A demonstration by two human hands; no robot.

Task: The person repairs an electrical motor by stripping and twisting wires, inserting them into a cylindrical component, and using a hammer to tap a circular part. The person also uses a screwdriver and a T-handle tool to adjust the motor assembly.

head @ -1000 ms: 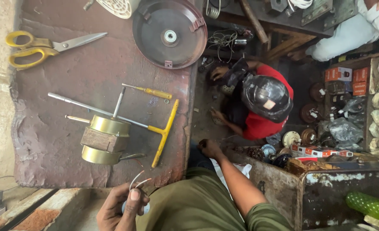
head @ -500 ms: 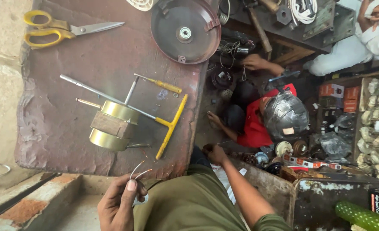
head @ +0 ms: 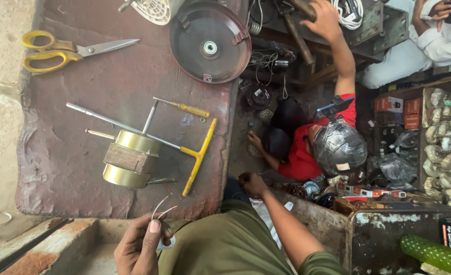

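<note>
My left hand is at the bottom, fingers pinched on a few thin bare wires that stick up toward the slab's near edge. My right hand rests curled on my olive-clad knee beside the slab's right edge, with nothing seen in it. Just above the wires lies a brass-coloured cylinder with a brown band around it, on the dark stone slab. A yellow T-handle tool and a long steel rod lie across it.
Yellow-handled scissors, a yellow screwdriver and a round dark motor cover lie on the slab. A person in a red shirt crouches to the right, one arm raised. Another person in white sits at top right. Cluttered shelves stand at right.
The person in red has raised an arm up to the cluttered bench at the top. My left hand keeps the wires and my right hand stays on my knee.
</note>
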